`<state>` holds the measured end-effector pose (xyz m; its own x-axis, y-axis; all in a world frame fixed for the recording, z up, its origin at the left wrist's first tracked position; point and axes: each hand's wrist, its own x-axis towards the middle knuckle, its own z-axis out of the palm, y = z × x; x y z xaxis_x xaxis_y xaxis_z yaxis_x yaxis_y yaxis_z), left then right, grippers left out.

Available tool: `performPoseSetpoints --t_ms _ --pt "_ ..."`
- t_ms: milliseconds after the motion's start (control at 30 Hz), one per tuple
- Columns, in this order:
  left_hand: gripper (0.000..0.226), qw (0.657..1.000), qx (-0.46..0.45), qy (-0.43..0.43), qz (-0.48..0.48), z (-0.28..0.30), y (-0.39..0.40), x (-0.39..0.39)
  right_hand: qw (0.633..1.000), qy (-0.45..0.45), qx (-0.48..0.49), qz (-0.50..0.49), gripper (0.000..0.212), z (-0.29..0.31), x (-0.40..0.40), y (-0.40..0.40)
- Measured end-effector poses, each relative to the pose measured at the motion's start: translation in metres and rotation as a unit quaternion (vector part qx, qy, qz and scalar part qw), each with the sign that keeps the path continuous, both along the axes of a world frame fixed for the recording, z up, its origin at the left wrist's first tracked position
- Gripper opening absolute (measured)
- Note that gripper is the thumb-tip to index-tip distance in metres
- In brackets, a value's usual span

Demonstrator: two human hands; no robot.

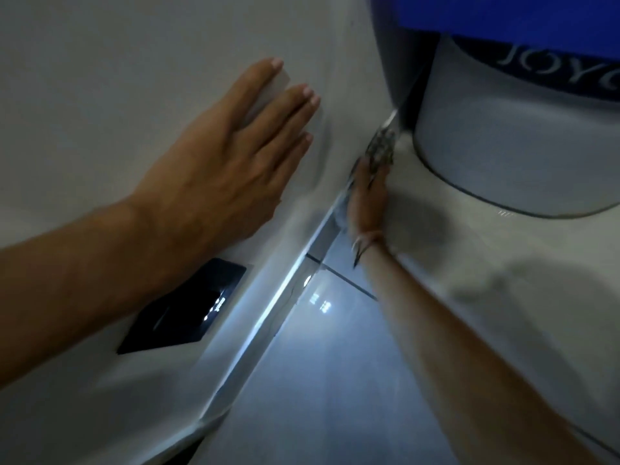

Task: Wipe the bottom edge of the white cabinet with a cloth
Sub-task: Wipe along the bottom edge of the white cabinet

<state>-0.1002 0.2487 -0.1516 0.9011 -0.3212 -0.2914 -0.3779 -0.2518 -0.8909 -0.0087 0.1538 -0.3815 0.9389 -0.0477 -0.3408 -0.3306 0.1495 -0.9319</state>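
The white cabinet fills the left side, and its bottom edge runs diagonally from the upper right to the lower left. My left hand lies flat on the cabinet face with its fingers spread and holds nothing. My right hand reaches in from the lower right and presses against the upper part of that edge. A dark patterned cloth sticks out past its fingertips, held against the edge. Most of the cloth is hidden by the hand and blurred.
A black panel with small lit marks sits in the cabinet face below my left forearm. A blue and white appliance with lettering stands at the upper right on a pale surface. Glossy tiles show beneath the edge.
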Motion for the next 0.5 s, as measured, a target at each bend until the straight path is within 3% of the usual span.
performPoseSetpoints --t_ms 100,167,300,400,500 --pt "0.076 0.996 0.001 0.076 0.054 0.009 -0.01 -0.003 0.997 0.004 -0.006 0.08 0.074 0.004 -0.112 0.016" --pt "0.074 0.995 0.006 0.079 0.055 0.009 -0.013 -0.002 0.989 0.02 -0.015 0.143 0.086 0.002 -0.152 0.014" --pt "0.077 0.996 0.005 0.082 0.039 0.006 -0.01 -0.003 0.989 0.011 -0.081 0.125 0.085 -0.004 -0.066 0.006" --pt "0.076 0.995 -0.004 0.093 0.039 0.001 -0.008 -0.004 0.996 0.022 -0.053 0.073 0.078 0.003 0.029 -0.014" --pt "0.075 0.993 -0.022 0.109 0.046 -0.003 -0.006 -0.005 0.995 0.019 -0.011 0.094 0.076 0.003 0.037 -0.019"
